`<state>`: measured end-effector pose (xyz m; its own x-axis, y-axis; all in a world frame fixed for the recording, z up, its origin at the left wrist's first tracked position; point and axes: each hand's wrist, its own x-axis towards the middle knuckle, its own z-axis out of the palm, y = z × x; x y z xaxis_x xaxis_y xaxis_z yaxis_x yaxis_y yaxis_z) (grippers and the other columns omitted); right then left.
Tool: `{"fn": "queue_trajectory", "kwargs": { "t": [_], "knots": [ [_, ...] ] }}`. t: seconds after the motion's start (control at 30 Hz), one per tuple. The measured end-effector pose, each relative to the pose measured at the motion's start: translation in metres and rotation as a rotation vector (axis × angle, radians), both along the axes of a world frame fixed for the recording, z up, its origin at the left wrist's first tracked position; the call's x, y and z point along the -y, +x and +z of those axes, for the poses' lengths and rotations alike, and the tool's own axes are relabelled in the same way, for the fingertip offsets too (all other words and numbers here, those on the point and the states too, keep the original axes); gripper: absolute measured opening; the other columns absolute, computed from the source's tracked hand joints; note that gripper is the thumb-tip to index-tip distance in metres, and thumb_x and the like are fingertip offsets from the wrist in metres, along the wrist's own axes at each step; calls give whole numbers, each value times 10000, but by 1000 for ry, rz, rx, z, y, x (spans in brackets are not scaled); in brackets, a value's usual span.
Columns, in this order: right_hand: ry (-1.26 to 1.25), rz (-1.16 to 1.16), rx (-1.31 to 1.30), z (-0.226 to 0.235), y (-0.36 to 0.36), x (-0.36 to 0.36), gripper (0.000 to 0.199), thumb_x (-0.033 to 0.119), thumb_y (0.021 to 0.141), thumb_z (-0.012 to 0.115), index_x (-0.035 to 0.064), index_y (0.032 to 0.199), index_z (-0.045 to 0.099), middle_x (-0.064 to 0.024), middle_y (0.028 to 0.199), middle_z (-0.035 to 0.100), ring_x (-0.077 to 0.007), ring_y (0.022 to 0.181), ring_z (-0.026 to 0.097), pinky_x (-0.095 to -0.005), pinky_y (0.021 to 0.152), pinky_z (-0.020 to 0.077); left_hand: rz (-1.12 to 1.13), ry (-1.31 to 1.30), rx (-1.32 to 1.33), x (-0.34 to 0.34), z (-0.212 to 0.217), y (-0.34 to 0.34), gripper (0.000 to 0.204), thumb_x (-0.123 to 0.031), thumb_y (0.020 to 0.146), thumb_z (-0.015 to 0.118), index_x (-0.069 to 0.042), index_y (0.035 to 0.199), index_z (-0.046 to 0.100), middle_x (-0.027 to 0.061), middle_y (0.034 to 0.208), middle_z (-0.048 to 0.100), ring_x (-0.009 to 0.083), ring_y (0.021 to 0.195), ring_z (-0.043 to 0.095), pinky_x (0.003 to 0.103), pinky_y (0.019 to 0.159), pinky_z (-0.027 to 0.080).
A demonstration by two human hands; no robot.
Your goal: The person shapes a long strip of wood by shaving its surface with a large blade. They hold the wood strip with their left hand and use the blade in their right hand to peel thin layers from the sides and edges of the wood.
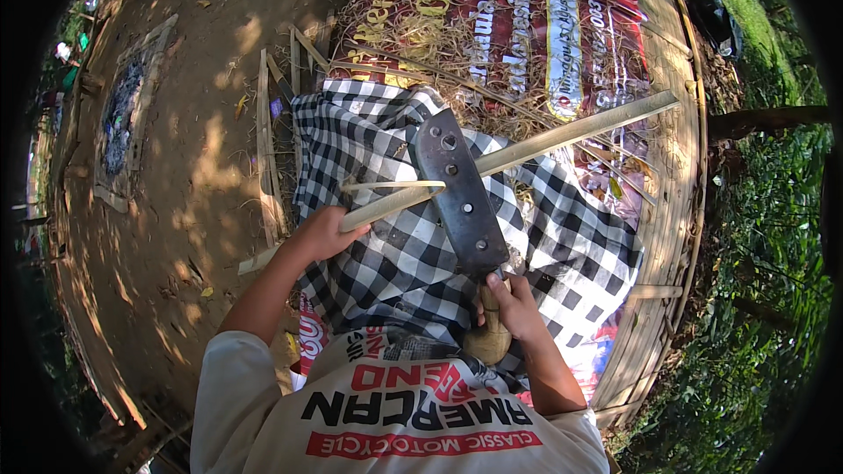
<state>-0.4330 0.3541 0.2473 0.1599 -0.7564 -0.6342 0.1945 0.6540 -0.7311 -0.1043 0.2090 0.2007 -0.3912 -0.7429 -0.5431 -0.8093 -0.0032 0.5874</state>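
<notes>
A long, pale bamboo strip (580,129) slants across my lap, its far end up to the right. My left hand (325,233) is closed around its lower left part. Lying across the middle of the strip is a broad cleaver (457,177) with a dark blade and several round holes or studs. My right hand (516,305) grips its rounded wooden handle near the blade. On the left side of the blade, a thin sliver (395,184) stands up from the strip. A black-and-white checkered cloth (351,123) covers my legs beneath all of this.
A red printed banner (527,0) strewn with shavings covers the bamboo platform (654,333) ahead of me. Several loose bamboo pieces (265,140) lie at the left edge. Bare dirt ground (202,211) stretches left, with a framed ash patch (132,114). Green plants (746,298) grow at right.
</notes>
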Motion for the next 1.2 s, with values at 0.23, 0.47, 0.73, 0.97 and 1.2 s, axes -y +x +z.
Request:
{"fn": "queue_trajectory", "kwargs": {
  "t": [0.23, 0.47, 0.73, 0.97, 1.2],
  "knots": [
    [27, -57, 35, -8, 2, -1, 317, 309, 998, 488, -6, 986, 521, -106, 652, 586, -198, 526, 589, -311, 501, 488, -3, -4, -16, 0, -2, -2, 406, -353, 881, 630, 46, 803, 633, 183, 619, 576, 263, 581, 585, 390, 588, 446],
    [24, -120, 62, -3, -2, 6, 317, 306, 1001, 488, -11, 995, 513, -97, 658, 582, -182, 523, 574, -306, 503, 476, -7, 61, -100, 1, 1, -2, 455, -409, 868, 631, 41, 801, 645, 190, 629, 590, 301, 591, 596, 407, 589, 449],
    [-32, 68, -53, 7, 3, 1, 334, 300, 975, 544, -33, 945, 528, -93, 664, 587, -175, 536, 579, -300, 513, 472, 10, -5, -24, 3, 3, -2, 474, -440, 834, 665, 34, 848, 681, 213, 721, 649, 371, 691, 646, 412, 641, 493],
    [-180, -334, -158, 9, -30, -7, 309, 293, 962, 565, -12, 925, 532, -88, 643, 582, -171, 526, 572, -297, 503, 475, -26, -152, 22, 5, 4, -2, 476, -445, 762, 738, 10, 887, 675, 222, 782, 662, 389, 756, 658, 432, 676, 506],
    [-291, -598, -361, 12, -70, 9, 335, 322, 929, 610, 3, 880, 520, -88, 637, 577, -173, 500, 574, -300, 486, 478, -53, -105, -68, 8, 8, 1, 474, -430, 754, 739, 15, 894, 654, 231, 777, 651, 410, 765, 645, 437, 674, 498]
  ]
}}
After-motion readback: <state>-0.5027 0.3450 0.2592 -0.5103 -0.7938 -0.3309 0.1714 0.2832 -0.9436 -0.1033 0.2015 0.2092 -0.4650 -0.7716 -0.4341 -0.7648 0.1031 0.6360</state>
